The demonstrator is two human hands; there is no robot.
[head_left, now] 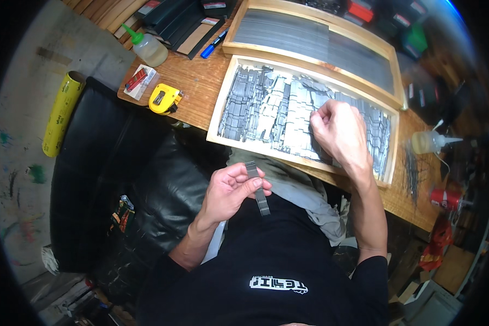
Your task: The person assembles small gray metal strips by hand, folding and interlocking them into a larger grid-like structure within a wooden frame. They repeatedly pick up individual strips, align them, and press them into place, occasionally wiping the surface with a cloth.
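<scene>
My left hand (235,187) is in front of my body, below the near edge of the wooden tray. Between its thumb and fingers it pinches a narrow, flat dark grey strip (261,200), which tilts slightly from upright. My right hand (342,129) is over the right half of the shallow wooden tray (280,150), its fingers curled together at the contents. Whatever those fingertips hold, if anything, is hidden. Rows of shiny grey metallic-looking strips (236,111) fill the tray, some lying loose and uneven.
Behind the tray lies a second wooden frame (315,62) with a grey ribbed panel. Left on the table are a yellow tape measure (165,99), a green-capped bottle (148,50) and a blue marker (214,43). Another bottle (428,142) and a red can (446,199) stand right.
</scene>
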